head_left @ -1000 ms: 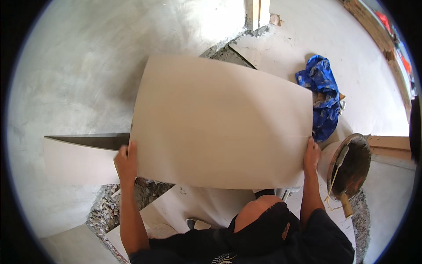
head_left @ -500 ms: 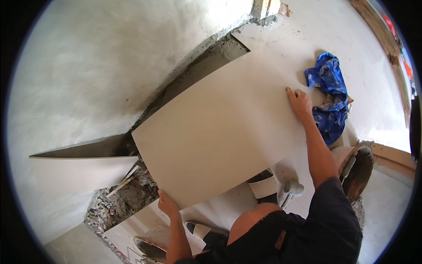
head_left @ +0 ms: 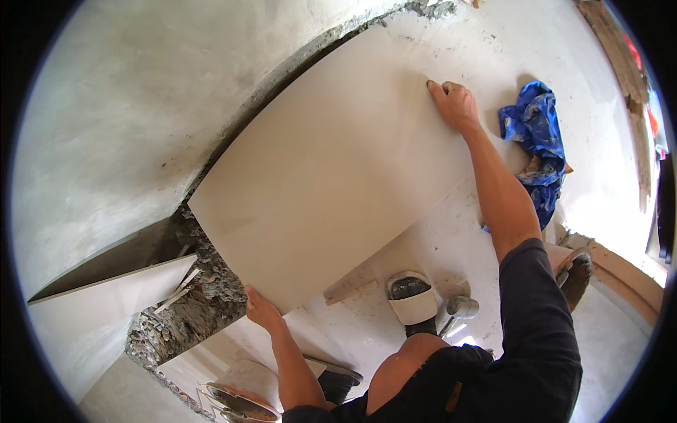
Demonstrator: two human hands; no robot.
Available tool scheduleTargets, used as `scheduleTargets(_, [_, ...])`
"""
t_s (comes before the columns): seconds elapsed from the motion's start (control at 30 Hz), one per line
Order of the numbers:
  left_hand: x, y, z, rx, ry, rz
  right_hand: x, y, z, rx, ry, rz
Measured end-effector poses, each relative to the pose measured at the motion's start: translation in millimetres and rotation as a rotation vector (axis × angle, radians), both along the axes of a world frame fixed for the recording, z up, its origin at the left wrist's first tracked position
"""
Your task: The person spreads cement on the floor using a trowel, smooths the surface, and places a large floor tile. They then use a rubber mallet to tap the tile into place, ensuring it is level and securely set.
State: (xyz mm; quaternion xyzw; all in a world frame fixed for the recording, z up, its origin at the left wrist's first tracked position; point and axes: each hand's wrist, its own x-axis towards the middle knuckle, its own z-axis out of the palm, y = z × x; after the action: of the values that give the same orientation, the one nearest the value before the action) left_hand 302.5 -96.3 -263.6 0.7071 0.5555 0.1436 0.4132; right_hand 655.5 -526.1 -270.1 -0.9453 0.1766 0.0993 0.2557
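Observation:
A large pale beige tile (head_left: 324,176) lies in front of me, its far edge close alongside the base of the wall. My left hand (head_left: 264,310) is closed on the tile's near left corner. At the right side, my right hand (head_left: 455,106) grips the tile's edge with bent fingers; the part of the fingers under the tile is hidden. Rough grey mortar (head_left: 211,289) shows beyond the tile's left end, with thin light strips (head_left: 176,290) on it. A second tile piece (head_left: 116,285) leans near the wall at the left.
A crumpled blue plastic bag (head_left: 539,148) lies to the right on the laid floor (head_left: 451,233). Near my slippered foot (head_left: 410,299) stands a mallet (head_left: 462,307). Buckets (head_left: 243,403) (head_left: 575,275) are at lower left and right. The plastered wall (head_left: 155,92) bounds the far left.
Both hands have shifted the tile away from me toward the wall, narrowing the dark gap there. A slippered foot and a short wooden strip are now uncovered below it.

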Motion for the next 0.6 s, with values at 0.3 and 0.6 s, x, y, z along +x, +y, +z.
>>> scheduleTargets(0.3, [15.2, 5.2, -5.6, 0.016, 0.030, 0.003, 13.3, 4.4, -18.6, -0.003, 0.018, -0.014])
scheduleTargets(0.6, [23.0, 11.0, -9.4, 0.022, 0.015, -0.031, 18.1, 5.5, -25.5, 0.010, -0.001, 0.001])
